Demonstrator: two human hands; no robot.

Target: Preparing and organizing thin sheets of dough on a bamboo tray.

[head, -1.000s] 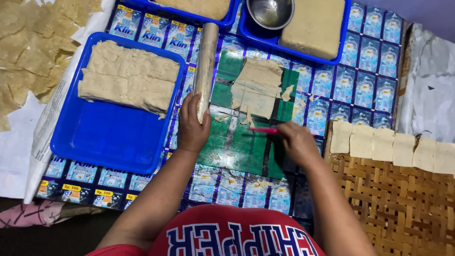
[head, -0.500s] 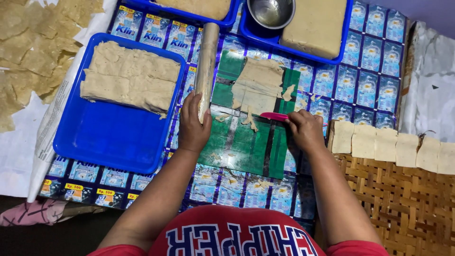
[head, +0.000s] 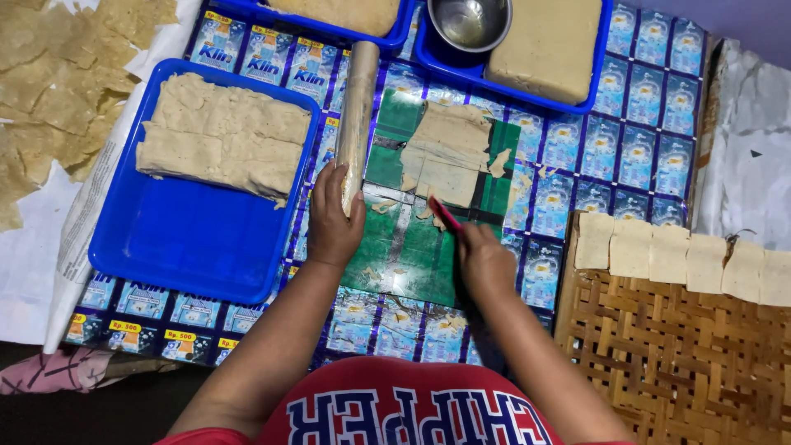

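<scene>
The left hand rests at the lower end of a rolling pin, which lies lengthwise up the middle of the frame; its fingers lie loosely together against the pin, touching it rather than gripping round it. The right hand is closed on a thin pink tool, whose tip meets the lower edge of a dough sheet on a green mat at centre frame.

The sheet is flat and already scored into rectangles, with small scraps lying on the mat below it, so the cutting looks well under way; the pieces are not yet lifted off. At the right edge, a row of cut squares lies along the top of a woven tray, apart from the mat: those look finished. Plenty seems left: a blue tray at left holds a stack of folded dough, and another blue tray at the top holds a thick block beside a steel bowl. Thin dried pieces lie scattered in the upper left corner.
</scene>
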